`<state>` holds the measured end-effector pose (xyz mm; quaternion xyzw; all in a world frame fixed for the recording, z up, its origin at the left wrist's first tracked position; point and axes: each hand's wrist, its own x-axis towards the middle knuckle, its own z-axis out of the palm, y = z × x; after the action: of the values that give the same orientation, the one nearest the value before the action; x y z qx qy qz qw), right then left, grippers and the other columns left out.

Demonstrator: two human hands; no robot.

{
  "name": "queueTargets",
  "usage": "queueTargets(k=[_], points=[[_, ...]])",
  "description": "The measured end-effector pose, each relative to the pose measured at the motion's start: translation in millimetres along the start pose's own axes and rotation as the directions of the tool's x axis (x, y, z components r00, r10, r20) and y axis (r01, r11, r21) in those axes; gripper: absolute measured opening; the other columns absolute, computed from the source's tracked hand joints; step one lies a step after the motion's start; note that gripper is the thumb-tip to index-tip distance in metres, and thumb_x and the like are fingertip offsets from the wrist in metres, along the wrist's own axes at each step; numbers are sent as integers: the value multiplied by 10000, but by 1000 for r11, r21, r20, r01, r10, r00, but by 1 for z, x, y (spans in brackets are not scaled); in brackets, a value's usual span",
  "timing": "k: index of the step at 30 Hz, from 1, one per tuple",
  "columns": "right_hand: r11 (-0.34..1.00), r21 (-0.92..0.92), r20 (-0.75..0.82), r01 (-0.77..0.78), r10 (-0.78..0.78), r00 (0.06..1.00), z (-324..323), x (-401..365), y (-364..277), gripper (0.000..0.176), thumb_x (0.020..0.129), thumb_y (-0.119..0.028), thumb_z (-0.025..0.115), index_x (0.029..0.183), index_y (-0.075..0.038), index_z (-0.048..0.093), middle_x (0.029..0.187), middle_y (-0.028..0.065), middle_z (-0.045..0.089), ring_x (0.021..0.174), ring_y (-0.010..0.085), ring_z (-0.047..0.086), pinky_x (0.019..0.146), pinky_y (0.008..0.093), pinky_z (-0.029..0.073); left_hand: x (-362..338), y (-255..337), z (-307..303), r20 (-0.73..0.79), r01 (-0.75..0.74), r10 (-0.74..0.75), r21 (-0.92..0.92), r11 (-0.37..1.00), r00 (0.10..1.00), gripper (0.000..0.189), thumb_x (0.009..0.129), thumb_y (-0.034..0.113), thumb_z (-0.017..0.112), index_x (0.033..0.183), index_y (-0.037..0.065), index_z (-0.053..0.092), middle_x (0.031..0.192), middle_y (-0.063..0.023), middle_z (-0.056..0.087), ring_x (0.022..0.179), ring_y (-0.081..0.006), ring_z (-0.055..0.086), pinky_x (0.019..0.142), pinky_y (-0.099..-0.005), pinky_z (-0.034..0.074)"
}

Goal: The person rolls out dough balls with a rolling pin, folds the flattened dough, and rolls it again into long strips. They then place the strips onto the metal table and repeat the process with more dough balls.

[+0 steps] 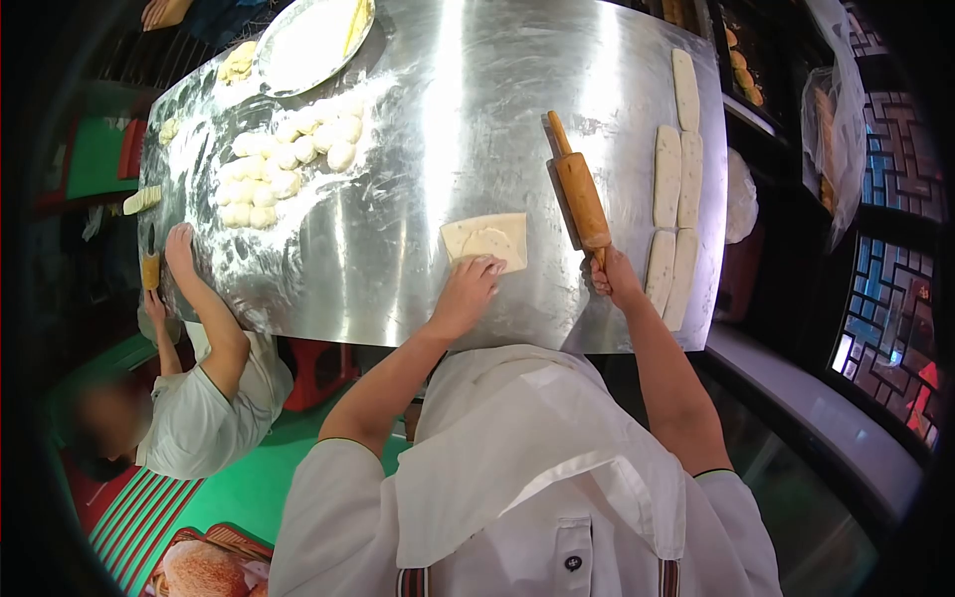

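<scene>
A flattened, roughly rectangular piece of dough (473,237) lies on the steel table in front of me, with a rounder layer showing on top of it. My left hand (470,294) is at its near edge, fingers curled together on the dough. To the right, my right hand (619,280) is closed around the near handle of a wooden rolling pin (582,199). The pin points away from me at a slight tilt, apart from the dough piece. Long dough strips (667,179) lie in two columns beyond the pin, along the table's right side.
Several floured dough balls (264,174) cluster at the left on the steel table (398,149). Behind them stands a large round pan (313,45) of white flour. A co-worker (214,398) at the left end holds a small rolling pin (150,271). Bread (204,569) sits in a basket below.
</scene>
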<state>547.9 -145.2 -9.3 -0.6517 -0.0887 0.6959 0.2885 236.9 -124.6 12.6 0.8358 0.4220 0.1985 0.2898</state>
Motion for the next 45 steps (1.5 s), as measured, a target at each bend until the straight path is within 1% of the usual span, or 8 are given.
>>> queueTargets(k=[10,12,26,32,34,38,43,45], points=[[1000,-8,-23,-27,27,999,1,0,-2,519,1033,-490,307,729,-106,479,499,-12,372,396,110,285,399,284,233,77,-40,-17,-129,89,-79,72,993,988,345,784,6,685,1120,52,623,1100,-116,562,1052,-336,519,936,-420,439],[999,-7,-24,-35,35,999,-2,2,1,515,1033,-485,311,731,-105,483,501,-10,382,394,115,298,395,288,234,84,-49,-21,155,87,-83,-22,996,984,266,772,-12,681,1020,50,609,1037,-120,548,1007,-334,529,894,-428,456],[1000,0,1,8,-8,1000,-1,-2,0,518,1037,-480,315,719,-102,473,493,-12,360,383,106,280,382,283,233,11,-14,-3,126,-81,76,38,996,989,265,753,30,696,1003,66,614,1013,-102,565,980,-313,565,818,-421,501],[1000,12,30,28,-28,999,-4,2,4,509,1038,-452,321,716,-90,477,497,-1,378,387,108,291,382,288,234,34,-19,-22,-96,271,-285,-131,954,954,280,883,205,646,1131,74,634,1182,-99,595,1138,-318,549,961,-451,441],[1000,27,40,2,-3,999,-3,-1,1,513,1037,-451,314,710,-90,478,498,-1,387,391,108,297,385,288,243,41,-10,-4,-129,34,3,287,957,992,324,909,257,623,1191,97,628,1313,-104,554,1274,-303,476,1064,-533,336],[999,-51,-51,-10,7,999,2,-2,-1,526,1036,-467,309,704,-97,482,501,-4,396,393,109,312,388,290,245,41,3,15,-11,-125,138,346,930,990,410,889,280,640,1248,85,602,1424,-113,481,1369,-299,388,1103,-596,251],[1000,-20,26,19,-19,999,-4,1,3,498,1027,-470,300,736,-113,488,503,-14,392,378,111,312,373,292,245,22,-14,-7,-47,146,-139,229,962,989,471,790,247,742,1182,24,609,1367,-159,499,1306,-336,427,1065,-495,355],[997,-67,27,32,-30,999,-9,11,11,545,1030,-482,325,695,-94,511,498,10,428,382,127,344,383,297,262,19,-7,-25,178,225,-265,216,950,948,376,749,184,763,1056,26,614,1178,-165,567,1157,-337,503,969,-450,417]])
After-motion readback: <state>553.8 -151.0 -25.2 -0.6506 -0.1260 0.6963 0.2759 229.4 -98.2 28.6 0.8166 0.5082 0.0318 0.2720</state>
